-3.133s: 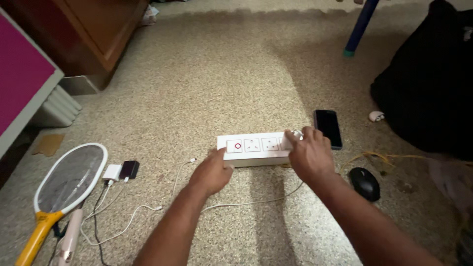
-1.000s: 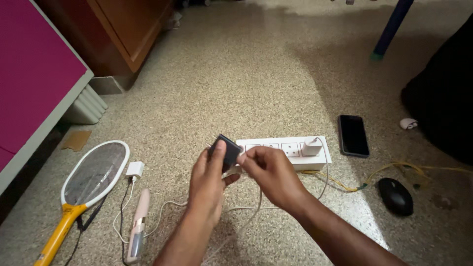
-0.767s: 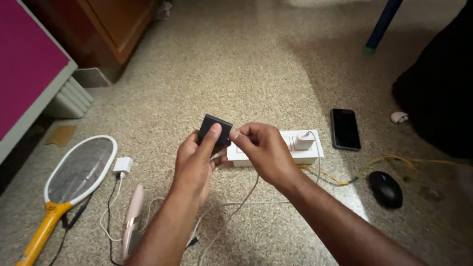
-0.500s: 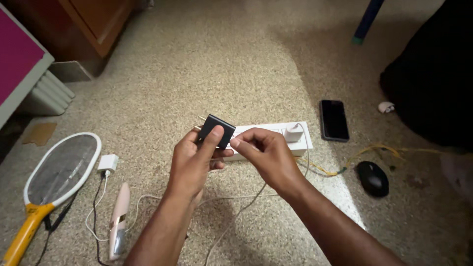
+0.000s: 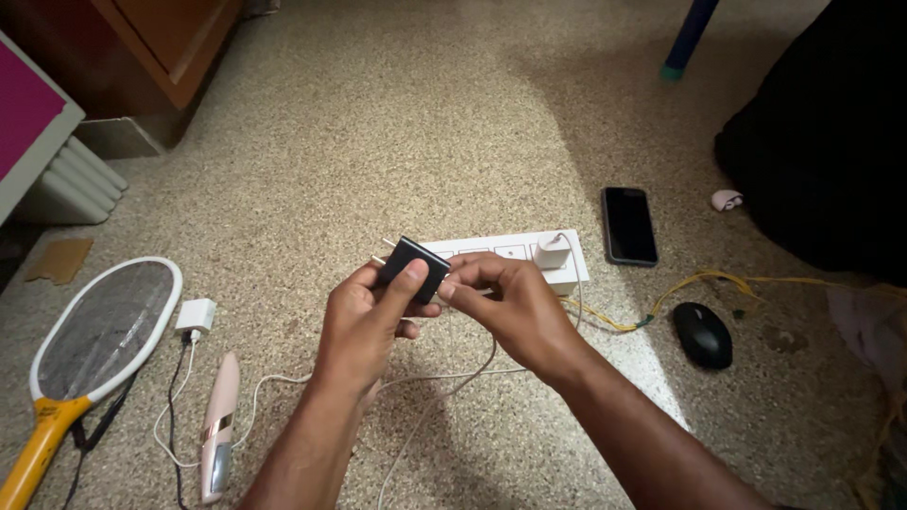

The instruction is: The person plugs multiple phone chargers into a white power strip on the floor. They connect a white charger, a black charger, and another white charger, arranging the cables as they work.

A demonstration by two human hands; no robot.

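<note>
Holding black charger (image 5: 414,268) in left hand (image 5: 364,321), grip clamped; right hand (image 5: 510,302) pinching white cable (image 5: 444,392) at charger, above power strip (image 5: 505,253) on floor (image 5: 425,123).

Black adapter (image 5: 414,269), white power strip (image 5: 515,255), speckled beige floor (image 5: 425,123).

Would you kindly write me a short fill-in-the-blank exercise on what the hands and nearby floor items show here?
1. The left hand holds a small ____ charger block with its prongs showing.
2. The right hand pinches a white ____ at that block.
3. A white adapter is plugged into the white ____ on the floor.
4. The computer mouse lies nearer the person than the ____.

Missing words: black; cable; power strip; phone
</note>
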